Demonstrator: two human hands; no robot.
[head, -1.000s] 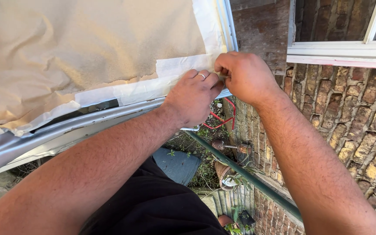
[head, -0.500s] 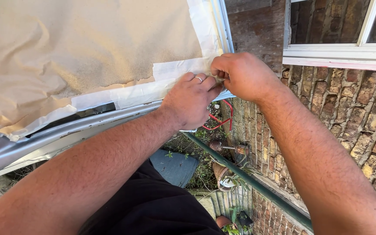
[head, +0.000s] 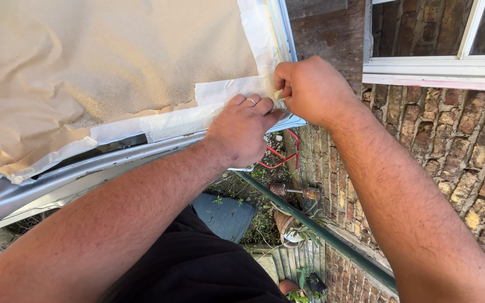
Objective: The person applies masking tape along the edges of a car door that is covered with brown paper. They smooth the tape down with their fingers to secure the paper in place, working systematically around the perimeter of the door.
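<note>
Hands: left hand flat on white tape, right hand grip pinching tape end.

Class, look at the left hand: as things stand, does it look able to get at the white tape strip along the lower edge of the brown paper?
Probably yes. The left hand already rests with its fingers on the white tape strip, and nothing lies between them. The right hand pinches the tape's end, off to one side.
</note>
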